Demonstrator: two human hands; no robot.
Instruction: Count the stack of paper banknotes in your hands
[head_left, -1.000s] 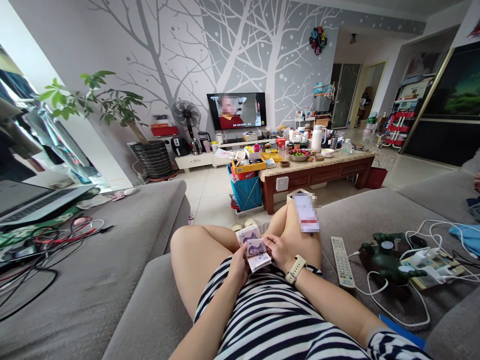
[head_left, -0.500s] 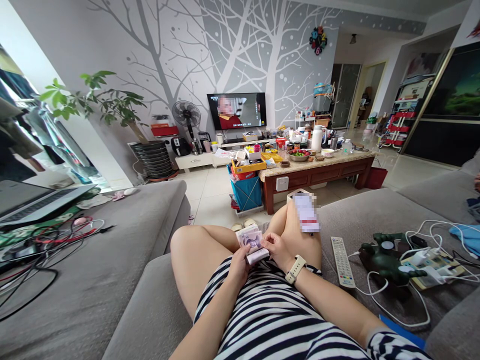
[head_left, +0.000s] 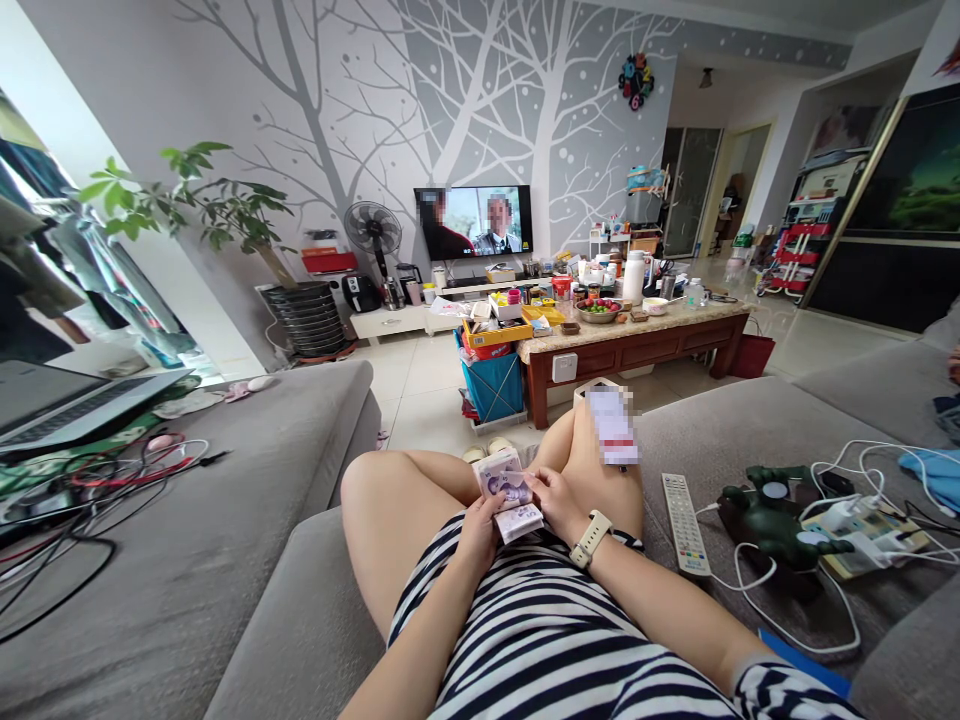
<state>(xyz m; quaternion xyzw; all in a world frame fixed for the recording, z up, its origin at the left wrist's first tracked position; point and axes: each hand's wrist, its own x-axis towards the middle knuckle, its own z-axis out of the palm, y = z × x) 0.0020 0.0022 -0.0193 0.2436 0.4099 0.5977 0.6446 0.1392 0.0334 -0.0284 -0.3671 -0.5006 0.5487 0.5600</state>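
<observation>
Above lap (head_left: 525, 590), left hand (head_left: 477, 532) gripping banknotes (head_left: 517, 520), right hand (head_left: 559, 506) pinching one, fingers (head_left: 537, 486) partly hidden

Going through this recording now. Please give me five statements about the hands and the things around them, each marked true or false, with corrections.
1. The left hand grips the stack of purple paper banknotes. True.
2. The right hand rests on the long pale remote control with many buttons. False: it is at the edge of the banknotes; the remote control lies apart on the grey fabric sofa.
3. The watch with a cream strap is on the right arm. True.
4. The silver laptop is folded shut. False: it is open, its keyboard showing.
5. The dark round-headed fan appears left of the flat black television. True.
</observation>
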